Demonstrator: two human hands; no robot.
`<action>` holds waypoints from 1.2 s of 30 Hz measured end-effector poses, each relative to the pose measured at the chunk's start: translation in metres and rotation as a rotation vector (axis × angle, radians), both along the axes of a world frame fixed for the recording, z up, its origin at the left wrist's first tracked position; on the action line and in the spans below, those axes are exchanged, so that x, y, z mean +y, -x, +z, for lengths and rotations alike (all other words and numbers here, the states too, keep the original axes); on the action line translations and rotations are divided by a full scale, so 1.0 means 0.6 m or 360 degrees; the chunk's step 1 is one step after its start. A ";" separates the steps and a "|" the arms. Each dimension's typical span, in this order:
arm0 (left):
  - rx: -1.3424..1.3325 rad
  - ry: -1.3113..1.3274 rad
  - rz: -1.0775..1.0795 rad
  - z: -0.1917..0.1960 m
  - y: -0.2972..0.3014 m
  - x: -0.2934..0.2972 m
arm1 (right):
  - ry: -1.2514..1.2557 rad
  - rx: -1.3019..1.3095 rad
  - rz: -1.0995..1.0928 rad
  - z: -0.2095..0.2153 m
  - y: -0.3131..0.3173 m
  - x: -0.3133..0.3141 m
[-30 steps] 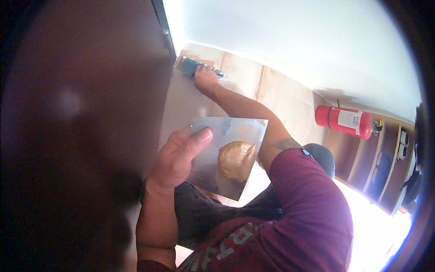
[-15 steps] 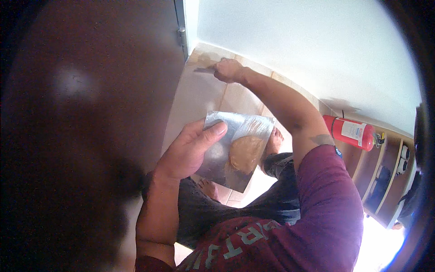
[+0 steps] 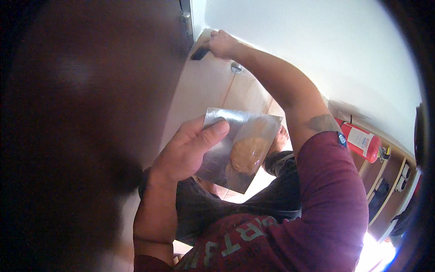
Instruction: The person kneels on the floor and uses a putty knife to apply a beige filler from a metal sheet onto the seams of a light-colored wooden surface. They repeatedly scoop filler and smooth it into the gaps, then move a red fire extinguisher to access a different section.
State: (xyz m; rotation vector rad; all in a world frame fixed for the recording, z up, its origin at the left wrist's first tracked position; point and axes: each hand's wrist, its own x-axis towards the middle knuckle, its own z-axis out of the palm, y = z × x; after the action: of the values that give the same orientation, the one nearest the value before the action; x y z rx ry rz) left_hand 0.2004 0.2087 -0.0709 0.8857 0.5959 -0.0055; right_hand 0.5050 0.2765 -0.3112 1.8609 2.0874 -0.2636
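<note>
My left hand grips a thin, shiny metal plate by its left edge, thumb on top. A smooth tan mound of paste sits on the plate's right half. Farther off, my right hand reaches down to the tiled floor near the corner of door and wall. Its fingers are closed around a flat scraper, whose dark blade points left, close to the tiles. The scraper's handle is hidden in my fist.
A dark brown door fills the left side. The white wall rises at the right. On the floor below my right wrist is a round metal fitting. A red fire extinguisher and a wooden shoe rack stand at the right.
My right hand has moved farther away toward the corner with the scraper, and its blade now looks dark. The round metal fitting has come into sight. My left hand still holds the plate.
</note>
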 end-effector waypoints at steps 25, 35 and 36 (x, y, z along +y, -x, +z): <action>0.0049 0.0046 0.0625 -0.045 -0.024 -0.007 | -0.0836 0.1145 -0.0633 0.327 -0.028 -0.244; -0.0097 0.0582 0.1104 -0.040 -0.041 -0.003 | -0.0749 0.1256 -0.0014 0.383 0.121 -0.306; -0.0175 0.0751 0.1104 -0.035 -0.036 -0.001 | -0.0668 0.1238 -0.0143 0.368 0.107 -0.314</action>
State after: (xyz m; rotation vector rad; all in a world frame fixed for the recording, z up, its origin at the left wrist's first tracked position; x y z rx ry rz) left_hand 0.2218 0.2079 -0.0921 0.1915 0.7342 0.5071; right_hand 0.4406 0.0884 -0.0902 2.3631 2.7201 -0.7154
